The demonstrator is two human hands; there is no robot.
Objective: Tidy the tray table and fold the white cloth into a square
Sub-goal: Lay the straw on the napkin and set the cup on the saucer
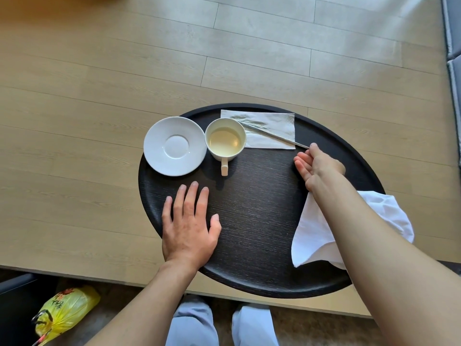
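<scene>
Round dark tray surface (259, 221) with a raised rim, wood-grain texture, sitting over a light wood plank floor (99, 71); using the cup as landmark: white cup (225, 141) stands upright on the far-middle part of the tray, holds pale yellowish liquid, handle points toward the person; white saucer (175, 146) sits just left of the cup, rim touching or nearly touching it, empty, its left edge reaches out over the tray rim; white paper napkin (272, 128) lies flat just right of and behind the cup, partly tucked behind it; thin metal utensil (272, 134) lies diagonally across the napkin, one end by the cup rim, other end running right off the napkin corner; right hand (316, 166) well right of the cup, fingers (303, 164) loosely curled, thumb and forefinger tip pinched at the free end of the utensil, other fingers half open, holds nothing else; white cloth (314, 233) lies crumpled and loosely draped right of and nearer than the cup, at the tray's near-right rim, partly hidden under the right forearm, one side hanging past the rim, not folded into a square; left hand (189, 226) nearer than the cup and slightly left, palm down flat on the tray, fingers spread and extended, gripping nothing; yellow plastic bag (66, 313) on the floor far left and nearer than the cup; light blue trouser legs (194, 325) show below the tray's near edge
</scene>
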